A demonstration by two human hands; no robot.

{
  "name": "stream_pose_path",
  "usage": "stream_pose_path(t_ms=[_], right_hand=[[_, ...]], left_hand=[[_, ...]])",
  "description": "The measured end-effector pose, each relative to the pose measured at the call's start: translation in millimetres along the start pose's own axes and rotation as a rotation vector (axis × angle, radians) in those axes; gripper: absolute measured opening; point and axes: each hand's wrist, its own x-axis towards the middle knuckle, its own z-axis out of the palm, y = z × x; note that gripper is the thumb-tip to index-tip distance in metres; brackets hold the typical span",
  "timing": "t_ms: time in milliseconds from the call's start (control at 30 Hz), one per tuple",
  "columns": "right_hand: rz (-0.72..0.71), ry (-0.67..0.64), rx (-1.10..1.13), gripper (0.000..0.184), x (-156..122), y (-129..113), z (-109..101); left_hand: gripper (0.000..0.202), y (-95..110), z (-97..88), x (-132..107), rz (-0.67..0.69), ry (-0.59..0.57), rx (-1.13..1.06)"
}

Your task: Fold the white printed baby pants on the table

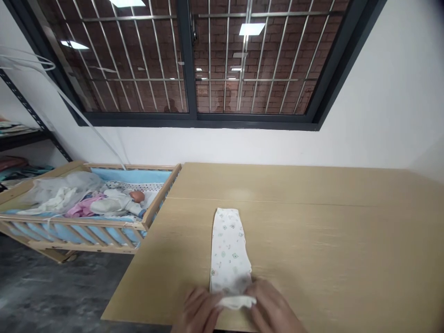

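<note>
A white cloth garment [229, 245] with a small greenish print, perhaps folded baby trousers, lies lengthwise on the wooden table [312, 259]. Its near end, a plain whitish band, is lifted a little and pinched at both sides. My left hand [199, 311] grips the left corner of that band with curled fingers. On the right corner, my right hand [272, 307] is closed in the same way. Both hands are slightly blurred, and the fingertips are partly hidden by the cloth.
Left of the table stands a wooden crib [86, 249] with blue lining, holding a doll [137, 196], clothes and white netting. A black shelf [24, 138] with folded cloths is at far left. A barred window [192, 120] is set in the wall behind.
</note>
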Motion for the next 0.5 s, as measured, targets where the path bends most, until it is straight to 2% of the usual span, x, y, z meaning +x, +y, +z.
stream_pose_path(t_ms=[100, 200, 267, 367, 500], right_hand=[[0.134, 0.107, 0.077, 0.021, 44, 1, -30], [0.170, 0.220, 0.105, 0.022, 98, 33, -44], [0.176, 0.294, 0.130, 0.023, 131, 66, -43], [0.241, 0.361, 0.062, 0.019, 167, 114, -33], [0.383, 0.309, -0.073, 0.018, 184, 151, -14]], left_hand=[[0.023, -15, -8.9, 57, -0.051, -0.019, -0.006], [0.024, -46, -5.0, 121, -0.103, -0.113, 0.033], [0.025, -70, 6.3, 160, -0.179, -0.234, 0.079], [0.026, -100, 32.0, 203, -0.236, -0.293, 0.108], [0.021, -122, 63.5, 226, -0.316, -0.351, 0.151]])
